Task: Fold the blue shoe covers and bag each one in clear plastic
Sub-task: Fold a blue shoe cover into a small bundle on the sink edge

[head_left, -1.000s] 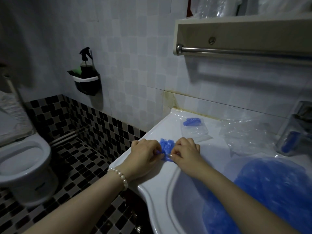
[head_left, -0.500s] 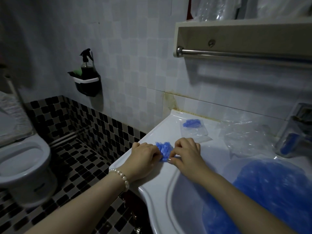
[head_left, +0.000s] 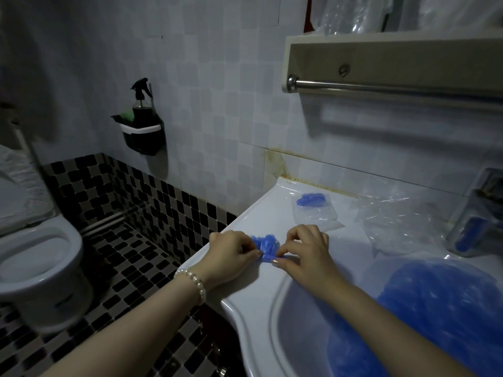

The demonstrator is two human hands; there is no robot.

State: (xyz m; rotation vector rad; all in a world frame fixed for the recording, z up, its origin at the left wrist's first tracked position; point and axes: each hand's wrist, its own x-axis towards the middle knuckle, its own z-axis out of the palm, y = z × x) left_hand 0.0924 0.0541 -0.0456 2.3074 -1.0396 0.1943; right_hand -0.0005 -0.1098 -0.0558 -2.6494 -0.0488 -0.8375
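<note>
dim bathroom light is falling on a white sink counter filling the lower right of the frame. in the basin at lower right, a heap of blue shoe covers is lying in clear plastic. at centre, one small crinkled blue shoe cover is sitting bunched on the counter rim, its near edge being pinched flat between two hands: the left hand, wearing one pearl bracelet, is gripping its left side, and the right hand is pinching its right side. beyond them, one bagged shoe cover is lying near the wall, beside loose clear bags. farther off at left, one toilet is standing on black checked floor tiles, and one spray bottle is hanging in a wall caddy.
</note>
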